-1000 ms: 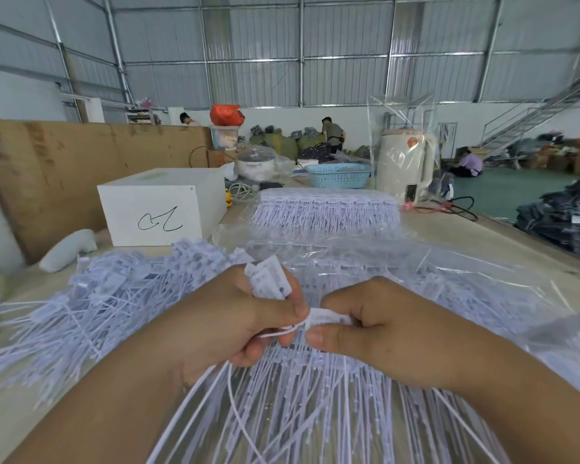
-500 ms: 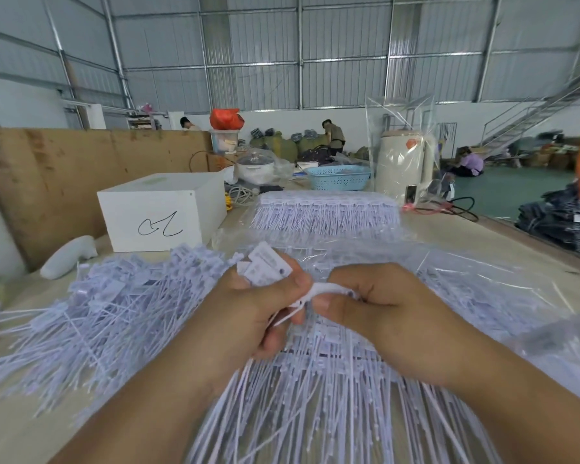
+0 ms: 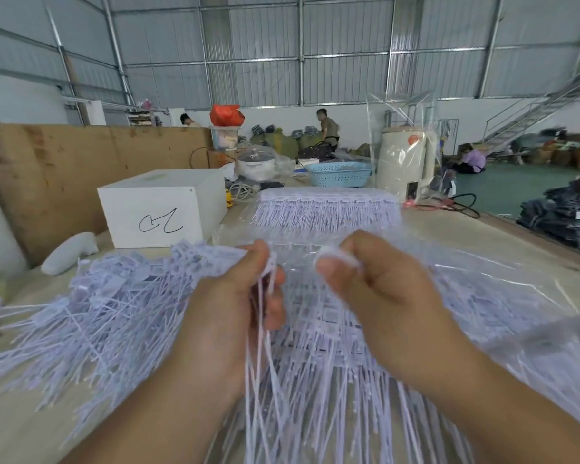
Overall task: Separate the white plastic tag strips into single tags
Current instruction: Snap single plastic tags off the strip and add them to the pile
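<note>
My left hand [image 3: 245, 296] grips a bunch of single white plastic tags [image 3: 265, 356], whose long thin tails hang down from the fist. To its right, a short gap away, my right hand [image 3: 365, 286] pinches a white tag piece [image 3: 335, 257] between thumb and forefinger. Under both hands lies a joined strip of tags [image 3: 318, 329] on clear plastic. A big heap of loose single tags [image 3: 108, 303] spreads over the table to the left. Another stack of joined strips [image 3: 325, 209] lies further back.
A white box [image 3: 161, 209] with a black scribble stands at the back left beside a white pouch [image 3: 67, 252]. Behind it is a brown board wall [image 3: 64, 169]. A blue basket [image 3: 339, 174], a pot and a wrapped white appliance [image 3: 406, 162] crowd the table's far end. Clear plastic sheeting [image 3: 499, 279] covers the right side.
My hands have pulled apart: they were pinching the same tag together, and now a gap lies between them, each keeping its own piece. Both hands rose slightly.
</note>
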`<state>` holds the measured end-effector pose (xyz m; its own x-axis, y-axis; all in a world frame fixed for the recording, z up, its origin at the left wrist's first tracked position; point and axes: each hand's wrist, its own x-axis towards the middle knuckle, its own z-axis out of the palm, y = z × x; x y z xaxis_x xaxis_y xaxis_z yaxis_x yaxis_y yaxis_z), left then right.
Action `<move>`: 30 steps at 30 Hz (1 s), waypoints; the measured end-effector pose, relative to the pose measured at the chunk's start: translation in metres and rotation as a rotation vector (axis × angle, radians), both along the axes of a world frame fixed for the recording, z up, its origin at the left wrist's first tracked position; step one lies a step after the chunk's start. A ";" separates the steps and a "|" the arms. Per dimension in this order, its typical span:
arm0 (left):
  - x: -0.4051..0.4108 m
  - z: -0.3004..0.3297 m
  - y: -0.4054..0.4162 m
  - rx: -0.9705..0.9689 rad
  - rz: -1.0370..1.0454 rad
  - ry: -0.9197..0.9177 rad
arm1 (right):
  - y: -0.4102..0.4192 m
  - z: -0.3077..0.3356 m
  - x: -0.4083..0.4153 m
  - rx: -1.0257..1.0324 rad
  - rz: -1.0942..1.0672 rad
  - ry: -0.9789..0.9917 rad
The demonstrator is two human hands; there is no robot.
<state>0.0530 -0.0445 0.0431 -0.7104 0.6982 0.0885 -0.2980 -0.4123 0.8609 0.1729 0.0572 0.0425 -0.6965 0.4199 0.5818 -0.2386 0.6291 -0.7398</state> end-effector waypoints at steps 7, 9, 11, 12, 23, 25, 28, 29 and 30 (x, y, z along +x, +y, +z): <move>0.007 -0.008 0.001 -0.076 -0.183 0.463 | 0.003 -0.009 -0.003 0.239 0.104 -0.181; 0.003 -0.009 0.000 -0.105 -0.219 0.454 | 0.000 -0.010 -0.004 0.350 0.004 -0.198; 0.003 -0.008 0.001 -0.121 -0.177 0.398 | -0.002 -0.008 -0.007 0.413 -0.078 -0.236; 0.003 -0.007 0.001 -0.112 -0.143 0.367 | -0.003 -0.006 -0.007 0.452 -0.110 -0.264; -0.008 -0.001 -0.002 -0.106 -0.070 0.534 | 0.024 0.011 0.011 0.433 -0.067 -0.331; -0.010 -0.004 -0.003 -0.198 -0.144 0.562 | 0.026 0.010 0.012 0.402 0.029 -0.389; -0.013 -0.007 -0.004 -0.272 -0.203 0.594 | 0.026 0.008 0.011 0.417 0.069 -0.399; -0.014 -0.007 -0.004 -0.271 -0.216 0.594 | 0.026 0.008 0.010 0.408 0.069 -0.379; -0.015 -0.007 -0.005 -0.265 -0.229 0.597 | 0.026 0.008 0.010 0.393 0.064 -0.369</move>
